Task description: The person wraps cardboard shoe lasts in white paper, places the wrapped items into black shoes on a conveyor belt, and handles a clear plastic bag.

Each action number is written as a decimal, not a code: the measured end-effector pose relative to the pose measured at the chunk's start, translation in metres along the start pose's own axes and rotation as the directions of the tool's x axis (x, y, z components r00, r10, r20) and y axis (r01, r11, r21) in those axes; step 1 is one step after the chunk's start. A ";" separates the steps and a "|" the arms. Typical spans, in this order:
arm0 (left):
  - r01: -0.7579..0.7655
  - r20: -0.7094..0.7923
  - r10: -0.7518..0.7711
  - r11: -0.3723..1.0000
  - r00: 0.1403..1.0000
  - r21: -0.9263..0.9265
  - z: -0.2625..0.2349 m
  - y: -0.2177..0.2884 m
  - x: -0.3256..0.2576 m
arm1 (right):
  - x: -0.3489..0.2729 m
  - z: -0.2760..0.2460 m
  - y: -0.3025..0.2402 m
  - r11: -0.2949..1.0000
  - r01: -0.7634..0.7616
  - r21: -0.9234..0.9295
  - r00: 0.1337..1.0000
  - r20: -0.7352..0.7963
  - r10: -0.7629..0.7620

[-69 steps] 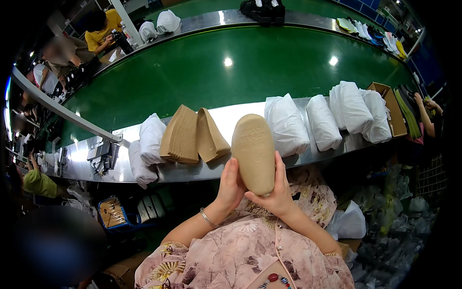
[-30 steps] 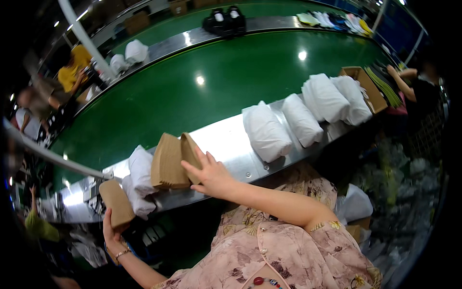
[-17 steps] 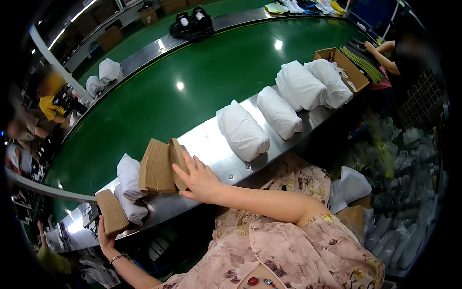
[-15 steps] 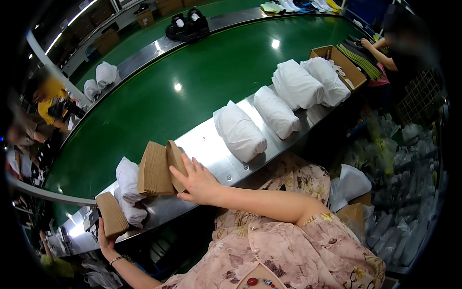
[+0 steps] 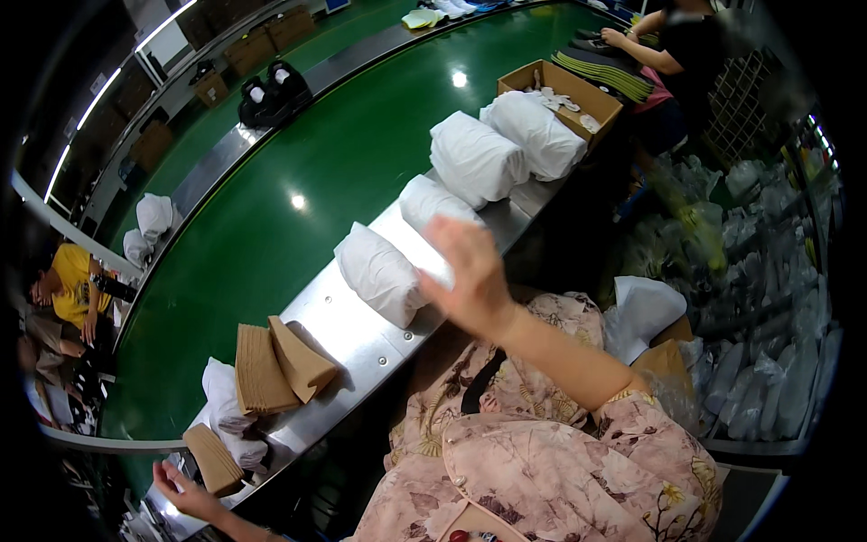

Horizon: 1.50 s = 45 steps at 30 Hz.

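My right hand, blurred by motion, is raised over the metal ledge with thumb and fingers apart and nothing between them. Just left of it lies a white-wrapped bundle; another white-wrapped bundle is partly hidden behind the fingers. At the lower left, my left hand is open, its fingers spread beside a brown cardboard stack on the ledge. Farther along stand a second brown cardboard stack and a leaning cardboard piece, neither held. White-wrapped bundles sit between the stacks.
The metal ledge borders a green conveyor belt. More white bundles and an open carton sit at the right. A co-worker handles dark pieces there. Clear plastic bags are heaped at right; black shoes rest across the belt.
My right hand has left the cardboard and swung right toward the white bundles. The leaning piece now stands free. My left hand has come away from its cardboard stack. The whole view has shifted.
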<state>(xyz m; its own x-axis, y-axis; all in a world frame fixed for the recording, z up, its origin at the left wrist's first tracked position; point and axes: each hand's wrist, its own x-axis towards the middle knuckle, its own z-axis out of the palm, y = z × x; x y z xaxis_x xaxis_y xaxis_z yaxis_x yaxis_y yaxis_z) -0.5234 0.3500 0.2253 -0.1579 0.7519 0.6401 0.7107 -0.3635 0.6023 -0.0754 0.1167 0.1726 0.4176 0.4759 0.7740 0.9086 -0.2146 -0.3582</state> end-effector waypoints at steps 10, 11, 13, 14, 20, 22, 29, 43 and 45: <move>-0.680 0.581 0.813 0.452 0.047 -0.577 0.218 0.289 -0.202 | -0.064 0.031 0.080 0.901 -0.417 -0.118 0.907 0.002 0.420; -0.631 0.677 0.735 0.537 0.024 -0.560 0.228 0.270 -0.201 | -0.062 0.033 0.069 0.940 -0.334 -0.067 0.942 -0.039 0.332; -0.560 0.621 0.778 0.556 0.091 -0.614 0.232 0.241 -0.187 | -0.064 0.047 0.040 0.922 -0.386 -0.032 0.918 -0.114 0.380; -0.566 0.602 0.790 0.550 0.116 -0.614 0.237 0.221 -0.179 | -0.068 0.059 0.030 0.911 -0.411 -0.006 0.910 -0.066 0.410; -0.844 0.187 0.971 0.226 0.152 -0.487 0.190 0.308 -0.212 | -0.089 0.009 0.047 0.894 -0.441 0.083 0.886 -0.119 0.448; -0.537 0.244 0.921 0.377 0.303 -0.754 0.179 0.347 -0.245 | -0.107 -0.046 0.073 0.920 -0.387 0.065 0.844 -0.376 0.382; 0.402 0.080 0.965 0.179 -0.252 -0.898 0.155 0.416 -0.425 | -0.387 -0.255 -0.013 0.009 -0.973 0.229 -0.178 -0.779 0.602; 0.504 -0.164 0.898 0.072 -0.409 -0.861 0.178 0.419 -0.482 | -0.548 -0.073 -0.335 -0.834 -0.228 0.502 -0.837 -0.538 -0.095; 0.450 -0.138 0.896 0.075 -0.423 -0.890 0.192 0.422 -0.485 | -0.580 -0.045 -0.302 -0.735 -0.184 0.652 -0.867 -0.461 -0.191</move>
<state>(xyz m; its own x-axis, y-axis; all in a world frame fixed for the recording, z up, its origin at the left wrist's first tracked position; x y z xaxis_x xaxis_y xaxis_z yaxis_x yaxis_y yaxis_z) -0.0148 -0.0624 0.0772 0.6085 -0.7194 0.3350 -0.6281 -0.1785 0.7574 -0.5915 -0.1331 -0.1447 -0.5337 -0.7644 -0.3617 -0.7481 0.6262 -0.2197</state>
